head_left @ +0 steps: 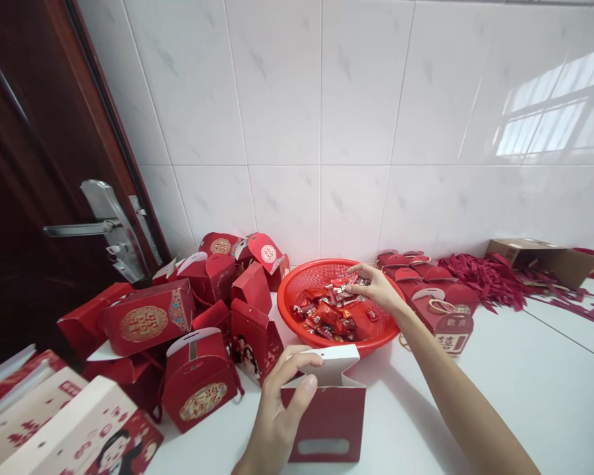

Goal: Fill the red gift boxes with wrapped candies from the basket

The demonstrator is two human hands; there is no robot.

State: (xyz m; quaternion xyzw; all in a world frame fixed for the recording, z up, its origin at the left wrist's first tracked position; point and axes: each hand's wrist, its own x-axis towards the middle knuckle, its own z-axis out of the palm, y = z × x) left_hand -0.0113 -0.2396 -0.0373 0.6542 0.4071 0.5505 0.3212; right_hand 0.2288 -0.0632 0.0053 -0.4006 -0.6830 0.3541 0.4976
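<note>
My left hand (289, 396) holds a dark red gift box (329, 425) by its upper left side, thumb in front and fingers curled over the edge. The box stands at the near edge of the scene with its top flaps raised, showing their white inner faces. Beyond it sits a red plastic basket (287, 323) partly filled with small wrapped candies (329, 320). My right hand (376, 287) reaches over the basket's right rim, with the fingers apart above the candies. No candy can be made out in those fingers.
Several red gift boxes (198, 379) crowd the left, beside white printed boxes (74, 429). More closed red boxes (440, 310) line the right. Farther right lie dark red ribbons (494, 280) and an open cardboard box (548, 260). A tiled wall (287, 99) and a door handle (79, 229) stand behind.
</note>
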